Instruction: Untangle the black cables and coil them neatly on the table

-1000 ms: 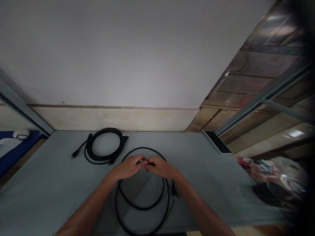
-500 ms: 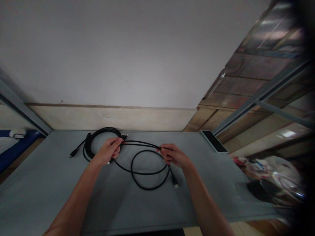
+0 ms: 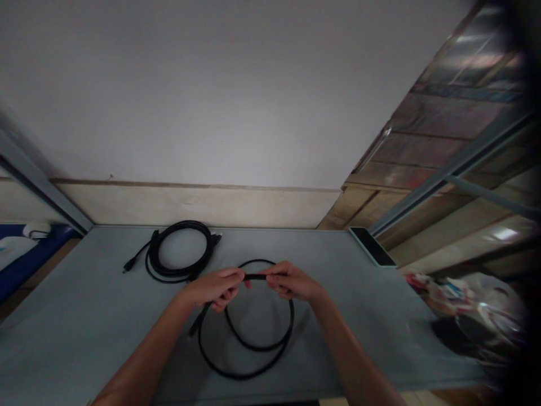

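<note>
Between my two hands runs a short stretch of black cable (image 3: 256, 277). My left hand (image 3: 217, 287) pinches it from the left, and my right hand (image 3: 291, 282) pinches it from the right, only a small gap apart. The rest of this cable hangs in loose loops below and behind my hands, over the grey tabletop. One dark connector end (image 3: 195, 326) shows beneath my left wrist. Farther back on the left lies a separate coiled black cable (image 3: 157, 256), with its plugs sticking out at the left and upper right of the coil.
The grey table (image 3: 338, 316) meets a pale wall at the back. A phone (image 3: 372, 247) lies at the far right corner beside a metal post. Plastic bags and clutter (image 3: 477, 304) sit off the right edge. A blue surface (image 3: 25, 270) is at the left.
My hands have come closer together and nearer to me, my left hand moving right, away from the coil. The held cable's loops have shifted toward the front of the table.
</note>
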Action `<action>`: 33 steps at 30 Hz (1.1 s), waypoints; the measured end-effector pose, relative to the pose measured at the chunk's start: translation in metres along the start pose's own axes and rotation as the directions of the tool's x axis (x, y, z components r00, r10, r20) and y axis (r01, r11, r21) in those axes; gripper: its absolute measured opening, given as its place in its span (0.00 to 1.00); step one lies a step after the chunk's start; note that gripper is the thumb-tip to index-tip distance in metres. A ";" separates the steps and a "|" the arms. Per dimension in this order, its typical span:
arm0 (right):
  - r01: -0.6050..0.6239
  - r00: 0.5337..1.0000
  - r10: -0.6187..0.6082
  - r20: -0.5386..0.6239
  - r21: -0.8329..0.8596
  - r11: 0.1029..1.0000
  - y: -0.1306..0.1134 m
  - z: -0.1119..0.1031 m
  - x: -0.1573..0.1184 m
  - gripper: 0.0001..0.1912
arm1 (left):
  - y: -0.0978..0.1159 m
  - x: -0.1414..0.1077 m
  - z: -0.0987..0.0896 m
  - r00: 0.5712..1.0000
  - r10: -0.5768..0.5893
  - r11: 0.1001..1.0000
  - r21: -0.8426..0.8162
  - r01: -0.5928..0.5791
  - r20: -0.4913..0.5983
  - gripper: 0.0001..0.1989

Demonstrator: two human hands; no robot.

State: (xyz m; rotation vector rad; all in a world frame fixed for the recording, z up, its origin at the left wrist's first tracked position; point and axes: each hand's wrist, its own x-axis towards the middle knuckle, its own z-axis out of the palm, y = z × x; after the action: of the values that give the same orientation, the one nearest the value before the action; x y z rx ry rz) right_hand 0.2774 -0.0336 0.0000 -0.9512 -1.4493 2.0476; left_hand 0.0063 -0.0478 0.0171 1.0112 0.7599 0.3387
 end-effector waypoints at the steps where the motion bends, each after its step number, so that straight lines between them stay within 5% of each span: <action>1: -0.020 0.999 0.020 0.038 -0.002 1.000 0.000 0.005 0.001 0.18 | -0.001 0.003 0.005 0.998 -0.016 1.000 -0.012 0.016 0.060 0.21; 4: -0.003 0.999 0.001 0.044 0.049 0.999 0.000 0.017 0.007 0.18 | -0.005 0.012 0.014 0.992 -0.022 0.993 -0.109 0.036 0.125 0.20; 13: 0.065 0.993 -0.052 -0.109 0.122 0.990 -0.003 0.000 0.012 0.21 | 0.007 0.007 -0.015 0.963 0.156 0.939 -0.270 -0.213 -0.218 0.20; 18: 0.169 0.969 -0.131 -0.207 0.173 0.970 -0.006 -0.014 0.006 0.18 | 0.017 -0.002 -0.037 0.851 0.331 0.813 -0.336 -0.476 -0.407 0.19; 22: 0.245 0.938 -0.185 -0.292 0.183 0.952 -0.005 -0.021 0.005 0.19 | 0.016 0.003 -0.037 0.783 0.365 0.716 -0.386 -0.582 -0.505 0.17; 28: 0.210 0.903 -0.152 -0.402 0.103 0.972 0.003 -0.033 0.005 0.28 | 0.007 0.018 -0.020 0.867 0.279 0.767 -0.447 -0.459 -0.412 0.16; 33: 0.150 0.920 -0.110 -0.377 0.079 0.986 0.005 -0.026 0.005 0.30 | 0.003 0.023 -0.016 0.851 0.264 0.809 -0.376 -0.452 -0.454 0.20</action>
State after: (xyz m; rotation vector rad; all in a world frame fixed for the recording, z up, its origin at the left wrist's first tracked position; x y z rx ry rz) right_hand 0.2940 -0.0150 -0.0113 -1.0964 -1.1572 1.7151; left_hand 0.0112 -0.0229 0.0048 0.6182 0.7729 1.0385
